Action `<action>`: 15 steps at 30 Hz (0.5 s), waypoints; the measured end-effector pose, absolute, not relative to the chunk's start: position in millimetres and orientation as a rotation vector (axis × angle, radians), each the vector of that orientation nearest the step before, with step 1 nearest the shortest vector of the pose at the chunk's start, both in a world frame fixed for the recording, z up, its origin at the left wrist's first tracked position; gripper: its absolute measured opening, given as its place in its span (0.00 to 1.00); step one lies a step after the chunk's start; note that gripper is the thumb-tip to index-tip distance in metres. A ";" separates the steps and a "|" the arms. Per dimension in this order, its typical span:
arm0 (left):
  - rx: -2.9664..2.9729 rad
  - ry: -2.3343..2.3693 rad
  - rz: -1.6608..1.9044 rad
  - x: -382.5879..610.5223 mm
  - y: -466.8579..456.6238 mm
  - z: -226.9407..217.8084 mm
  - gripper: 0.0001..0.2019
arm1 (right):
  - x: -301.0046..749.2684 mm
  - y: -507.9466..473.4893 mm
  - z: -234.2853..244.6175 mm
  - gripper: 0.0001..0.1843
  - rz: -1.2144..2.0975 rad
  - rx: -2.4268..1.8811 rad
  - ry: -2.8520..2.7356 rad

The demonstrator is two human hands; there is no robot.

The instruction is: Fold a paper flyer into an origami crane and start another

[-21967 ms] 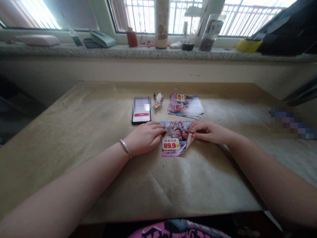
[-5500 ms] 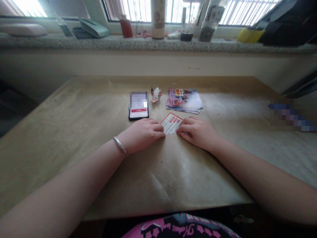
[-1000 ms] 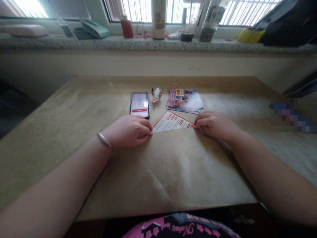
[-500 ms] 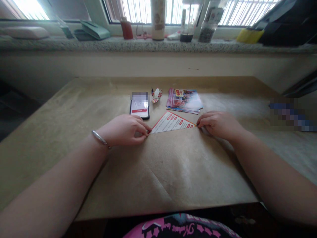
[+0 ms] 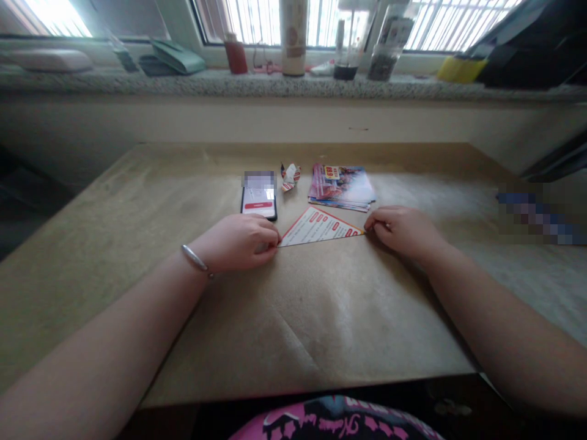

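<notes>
A printed paper sheet [image 5: 316, 226], folded into a triangle with red and white print, lies on the table with its long edge toward me. My left hand [image 5: 250, 241], with a silver bangle at the wrist, pinches the triangle's left corner. At the right corner, the fingers of my right hand [image 5: 397, 229] are closed on the paper. Just behind the triangle is a stack of colourful printed sheets [image 5: 343, 183]. A small folded paper piece [image 5: 290, 176] stands to the left of that stack. Beyond my left hand lies a phone [image 5: 258, 197] with its screen lit.
The table [image 5: 275, 318] has a tan cover with a crease near me. Behind it, a stone windowsill [image 5: 192, 84] carries a red bottle [image 5: 235, 55], jars, a green case [image 5: 178, 56] and a yellow item [image 5: 461, 68]. A blurred bluish object [image 5: 541, 217] lies at the far right.
My left hand has turned slightly at the wrist and shifted a little to the right, still at the left corner. The right hand and the paper stay nearly in place.
</notes>
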State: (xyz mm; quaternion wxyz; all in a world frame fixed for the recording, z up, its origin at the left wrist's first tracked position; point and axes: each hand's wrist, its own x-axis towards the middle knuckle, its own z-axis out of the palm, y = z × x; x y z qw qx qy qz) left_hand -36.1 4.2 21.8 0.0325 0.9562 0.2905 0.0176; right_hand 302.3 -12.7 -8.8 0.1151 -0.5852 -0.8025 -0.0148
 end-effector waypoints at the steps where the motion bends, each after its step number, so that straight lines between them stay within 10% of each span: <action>1: 2.957 0.912 0.054 -33.1 2.9 20.3 0.11 | 298.8 -12.7 -10.3 0.13 -0.031 -1.733 -2.316; 15: 3.045 0.987 0.388 -10.3 -2.8 -5.3 0.13 | 265.0 -11.2 -26.0 0.20 -0.016 -1.543 -2.366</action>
